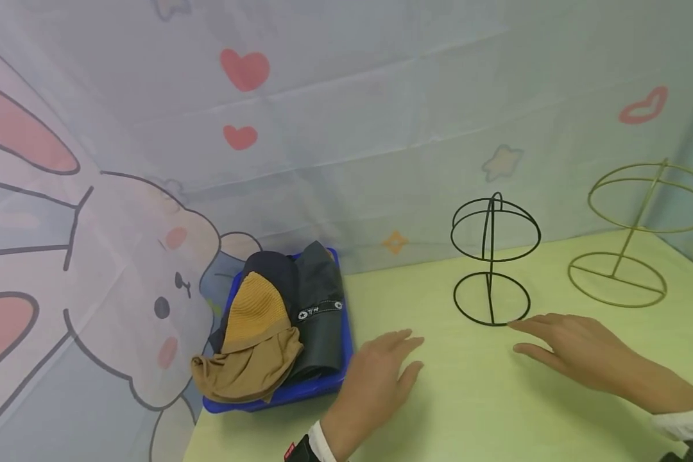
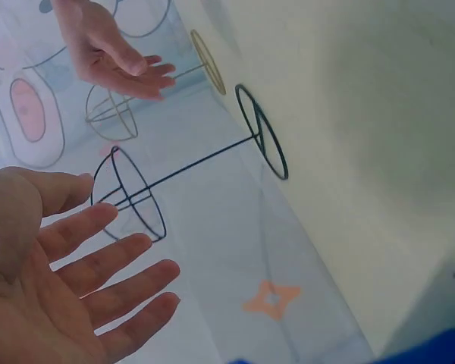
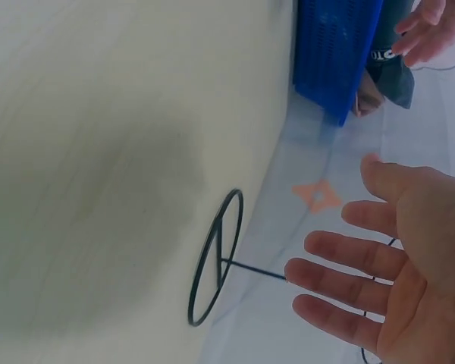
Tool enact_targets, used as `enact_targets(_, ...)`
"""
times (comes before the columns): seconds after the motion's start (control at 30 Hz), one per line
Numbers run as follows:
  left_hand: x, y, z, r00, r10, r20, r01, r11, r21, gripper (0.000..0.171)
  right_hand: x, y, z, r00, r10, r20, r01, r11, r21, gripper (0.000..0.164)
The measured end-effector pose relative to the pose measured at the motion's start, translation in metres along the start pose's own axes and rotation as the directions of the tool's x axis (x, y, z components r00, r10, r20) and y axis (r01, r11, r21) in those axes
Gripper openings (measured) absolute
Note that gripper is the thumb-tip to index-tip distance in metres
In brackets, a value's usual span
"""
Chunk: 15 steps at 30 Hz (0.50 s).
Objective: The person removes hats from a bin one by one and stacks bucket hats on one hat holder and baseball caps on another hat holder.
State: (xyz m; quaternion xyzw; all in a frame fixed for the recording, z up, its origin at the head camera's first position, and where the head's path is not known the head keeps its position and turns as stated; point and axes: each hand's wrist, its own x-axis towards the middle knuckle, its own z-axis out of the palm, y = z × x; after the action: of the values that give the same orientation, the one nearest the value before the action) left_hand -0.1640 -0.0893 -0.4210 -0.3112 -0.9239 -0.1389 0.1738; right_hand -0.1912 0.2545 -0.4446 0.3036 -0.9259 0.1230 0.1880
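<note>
In the head view my left hand (image 1: 375, 375) hovers over the table just right of a blue basket (image 1: 346, 340), fingers spread and holding nothing. The basket carries several hats: a yellow knitted hat (image 1: 256, 307), a tan cloth hat (image 1: 251, 369), a dark cap (image 1: 274, 266) and a dark grey-green hat (image 1: 319, 333) with a lettered band. My right hand (image 1: 577, 350) is held out near the base of a black wire hat stand (image 1: 491, 269), its fingers relaxed around nothing. A gold wire hat stand (image 1: 629, 244) stands farther right.
The table has a pale yellow-green cover (image 1: 404, 289). Behind it hangs a cloth backdrop (image 1: 352, 96) printed with hearts and stars, with a large rabbit (image 1: 144, 269) at the left. Both stands are upright close to the backdrop.
</note>
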Motion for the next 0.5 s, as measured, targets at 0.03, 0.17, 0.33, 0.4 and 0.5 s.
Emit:
enact_targets(0.03, 0.000, -0.002, -0.004, 1.000, -0.007, -0.009, 0.007, 1.000, -0.007, 0.033, 0.003, -0.002, 0.000, 1.000, 0.003, 0.006, -0.003, 1.000, 0.002, 0.038)
enact_targets(0.17, -0.003, -0.013, -0.020, 0.997, -0.066, -0.030, 0.065, 0.997, -0.027, 0.030, 0.017, -0.012, 0.001, 1.000, 0.000, 0.013, 0.000, 1.000, 0.006, 0.033)
enact_targets(0.33, -0.008, -0.030, -0.041, 0.989, -0.127, -0.071, 0.126, 0.992, -0.025, 0.028, 0.034, -0.023, 0.003, 0.998, -0.014, 0.053, 0.013, 1.000, 0.021, 0.034)
enact_targets(0.4, -0.010, -0.036, -0.050, 0.986, -0.129, -0.104, 0.127, 0.992, -0.022, 0.028, 0.039, -0.028, 0.002, 0.998, -0.020, 0.063, 0.018, 0.999, 0.033, 0.033)
enact_targets(0.5, -0.013, -0.047, -0.062, 0.980, -0.127, -0.153, 0.128, 0.992, -0.006, 0.028, 0.047, -0.036, 0.003, 0.997, -0.036, 0.065, 0.033, 0.998, 0.050, 0.031)
